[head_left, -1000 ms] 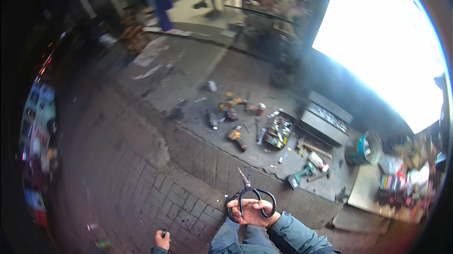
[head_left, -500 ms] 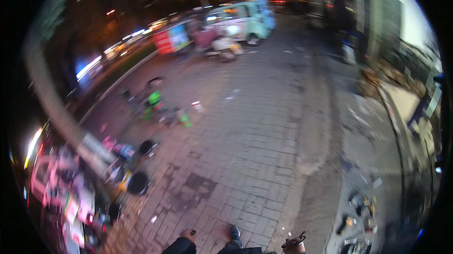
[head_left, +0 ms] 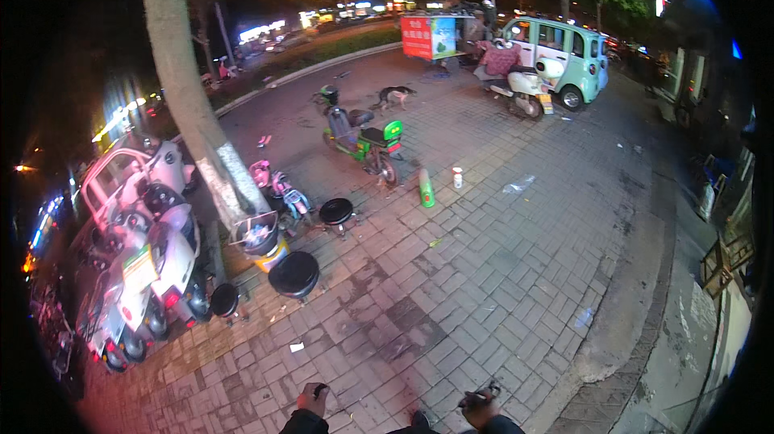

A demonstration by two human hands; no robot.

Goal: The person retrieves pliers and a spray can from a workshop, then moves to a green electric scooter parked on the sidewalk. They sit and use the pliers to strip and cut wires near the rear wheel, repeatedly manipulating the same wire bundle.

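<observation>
At the lower edge my left hand (head_left: 311, 400) is closed, with a small dark object (head_left: 321, 390) showing at its fingers; what it is I cannot make out. My right hand (head_left: 480, 411), lower and to the right, is closed round a dark, knobbly, metal-looking piece (head_left: 487, 393), its kind too small and blurred to tell. Both hands hang apart over the brick pavement (head_left: 451, 313), dark sleeves behind them. The tip of a dark shoe (head_left: 419, 419) shows between them.
Round black stools (head_left: 294, 274) and a bucket (head_left: 256, 234) stand by a tree (head_left: 181, 71). Parked scooters (head_left: 153, 273) line the left. Ahead are a green electric bike (head_left: 363, 134), a dog (head_left: 395, 96), a green cone-like object (head_left: 426, 189) and a small pale-green car (head_left: 564, 55). A kerb (head_left: 637, 329) runs along the right.
My view has swung right to left, so the tree, stools and bike now sit further right in the picture. My right hand has come up and left; both hands stay closed.
</observation>
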